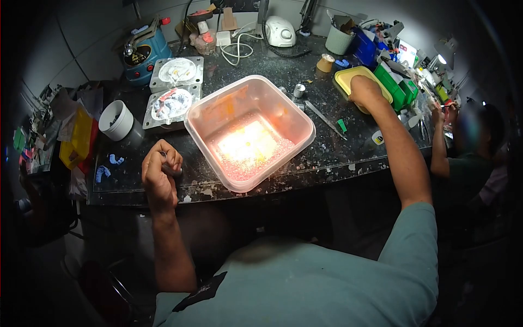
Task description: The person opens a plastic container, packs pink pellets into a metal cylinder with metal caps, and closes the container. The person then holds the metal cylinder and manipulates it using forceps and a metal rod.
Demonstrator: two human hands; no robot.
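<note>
Evidently, left hand (pixel 162 166) grips small object (pixel 174 170); right hand (pixel 364 91), grip unclear, meets yellow container (pixel 343 82).

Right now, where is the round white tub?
In the head view, the round white tub stands toward the left of the bench, beside the nearer metal plate, in front of the blue machine and beyond your left hand.

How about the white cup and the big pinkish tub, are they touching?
Apart. The head view shows black bench and a metal plate between the white cup and the tub.
</note>
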